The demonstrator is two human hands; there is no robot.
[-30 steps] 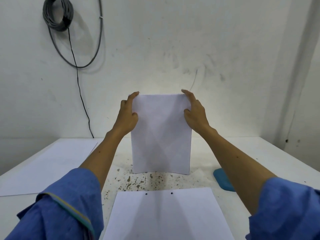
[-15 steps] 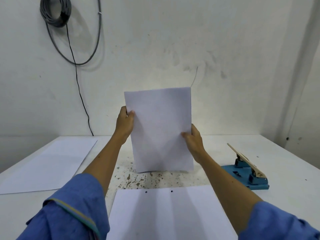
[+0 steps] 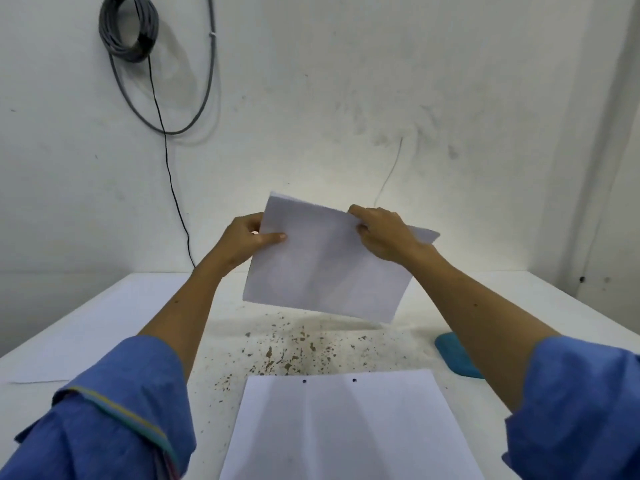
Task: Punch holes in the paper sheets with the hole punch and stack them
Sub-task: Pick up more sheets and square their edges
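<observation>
Rotated since the earlier frame: sheet bundle (image 3: 329, 268) now lies landscape, mid-frame above the surface (image 3: 571, 306). Left hand (image 3: 247, 239) and right hand (image 3: 382, 233) each pinch its upper edge. Square edges before feeding hole punch (image 3: 453, 355), lower right.

We are facing a scuffed white wall (image 3: 346, 98) where a grey cable coil (image 3: 128, 26) is hanging at eleven o'clock, a thin black wire (image 3: 169, 174) trailing down behind the white table (image 3: 104, 323), whose top is showing brown speckled stains (image 3: 294, 351).
</observation>
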